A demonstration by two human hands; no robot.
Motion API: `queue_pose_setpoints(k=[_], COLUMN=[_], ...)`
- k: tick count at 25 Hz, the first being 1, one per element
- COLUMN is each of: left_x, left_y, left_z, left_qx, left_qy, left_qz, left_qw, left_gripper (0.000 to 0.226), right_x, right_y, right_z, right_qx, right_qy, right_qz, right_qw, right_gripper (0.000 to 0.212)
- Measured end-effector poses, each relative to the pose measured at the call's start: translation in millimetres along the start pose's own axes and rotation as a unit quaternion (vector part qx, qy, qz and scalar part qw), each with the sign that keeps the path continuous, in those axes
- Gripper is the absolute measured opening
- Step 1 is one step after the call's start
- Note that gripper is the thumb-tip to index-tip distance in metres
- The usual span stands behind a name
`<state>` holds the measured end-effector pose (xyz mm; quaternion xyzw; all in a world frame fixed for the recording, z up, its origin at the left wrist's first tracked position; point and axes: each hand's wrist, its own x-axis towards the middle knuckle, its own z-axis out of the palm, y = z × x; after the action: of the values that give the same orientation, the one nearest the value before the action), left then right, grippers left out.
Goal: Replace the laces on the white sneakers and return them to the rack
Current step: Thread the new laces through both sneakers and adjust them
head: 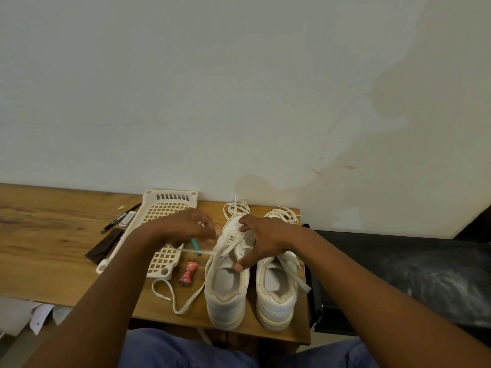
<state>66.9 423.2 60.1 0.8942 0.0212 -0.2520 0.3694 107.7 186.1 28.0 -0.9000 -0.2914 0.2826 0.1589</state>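
rack (pixel 170 208) lies left of two sneakers (pixel 225 293).

The left hand (pixel 186 224) covers the middle of the cream rack (pixel 170 205) and hides whatever its curled fingers hold beside the left sneaker (pixel 225 282). The right hand (pixel 261 240) conceals that sneaker's tongue and eyelets. The print on the small red packet (pixel 187 272) is too small to read, and the counter (pixel 53 248) is cut off at the left edge.

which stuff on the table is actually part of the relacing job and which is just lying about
Job: left sneaker, right sneaker, lace, lattice rack, left hand, right hand.
Lying about: marker pen, red sachet, dark cloth strip, teal item.
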Motion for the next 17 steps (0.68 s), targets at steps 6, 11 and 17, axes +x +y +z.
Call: queue_pose_setpoints(k=[6, 11, 17], left_x=[-0.7, -12.2, 6.2], left_y=[1.6, 3.1, -4.5], left_z=[-1.0, -20.1, 0.5], left_qx=[0.023, -0.481, 0.028], left_qy=[-0.018, -0.080, 0.012], left_qz=[0.009, 0.205, -0.025], left_qw=[1.000, 0.849, 0.999], left_gripper=[0.015, 0.014, 0.055], right_x=[-1.0, -0.6, 0.7], right_y=[2.1, -0.3, 1.4], right_z=[0.5, -0.1, 1.8], right_qx=[0.015, 0.018, 0.026], right_qy=[0.003, -0.001, 0.004], right_qz=[0.006, 0.006, -0.001], right_qw=[1.000, 1.000, 1.000], right_gripper=[0.121, 0.118, 0.117])
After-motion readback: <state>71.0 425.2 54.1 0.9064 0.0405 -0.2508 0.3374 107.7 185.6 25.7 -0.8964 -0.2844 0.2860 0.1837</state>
